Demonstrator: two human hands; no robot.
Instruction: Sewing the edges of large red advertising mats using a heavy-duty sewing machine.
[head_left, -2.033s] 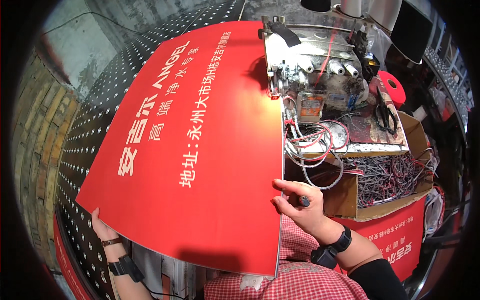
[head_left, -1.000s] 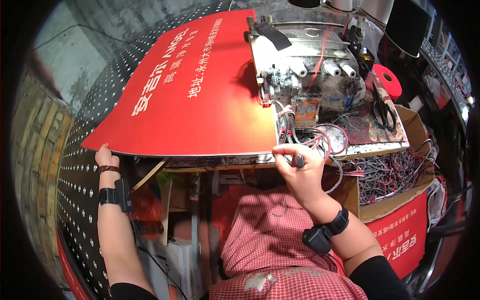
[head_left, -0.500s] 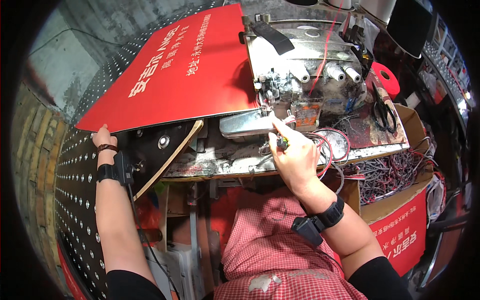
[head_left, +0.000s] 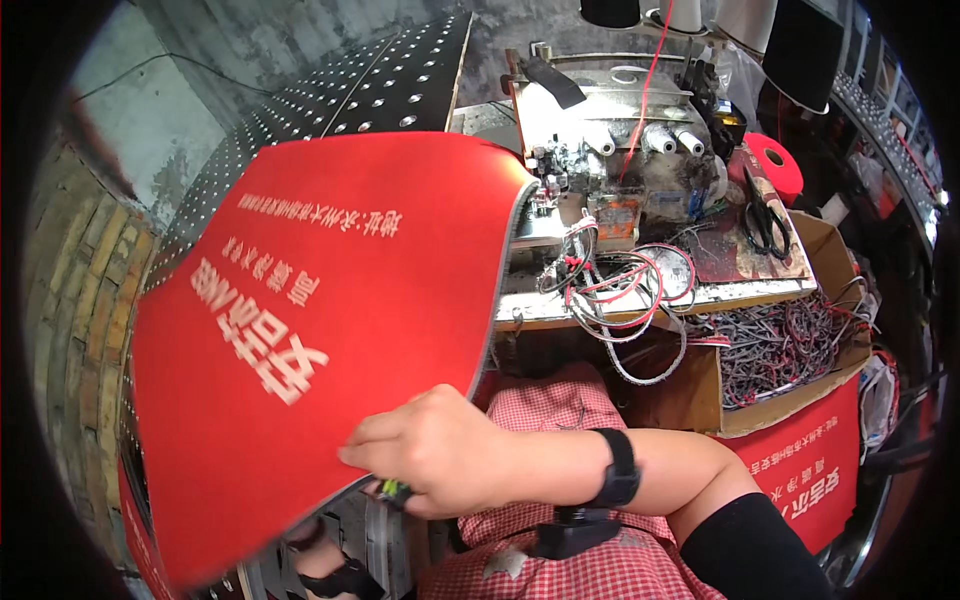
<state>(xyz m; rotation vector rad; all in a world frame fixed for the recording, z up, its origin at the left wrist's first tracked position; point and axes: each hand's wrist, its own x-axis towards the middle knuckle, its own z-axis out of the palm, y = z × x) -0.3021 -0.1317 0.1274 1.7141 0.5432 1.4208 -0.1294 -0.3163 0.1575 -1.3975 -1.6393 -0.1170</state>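
A large red mat with white printing and a dark edge spreads over the left side, bent and tilted down toward me. My right hand reaches across to the left, closed on the mat's near edge. A small black and green tool, its kind unclear, is also tucked in that palm. My left hand is low beneath the mat, which hides its fingers. The mat's far right corner lies against the sewing machine, beside its needle area.
Loose red, white and grey trimmings hang over the table's front edge. Black scissors and a red roll lie right of the machine. A cardboard box holds many trimmings. A studded black board stands behind the mat.
The mat has been turned and pulled toward me, its printing now facing another way. My right hand has moved from the machine's plate to the mat's edge; my left has dropped beneath it.
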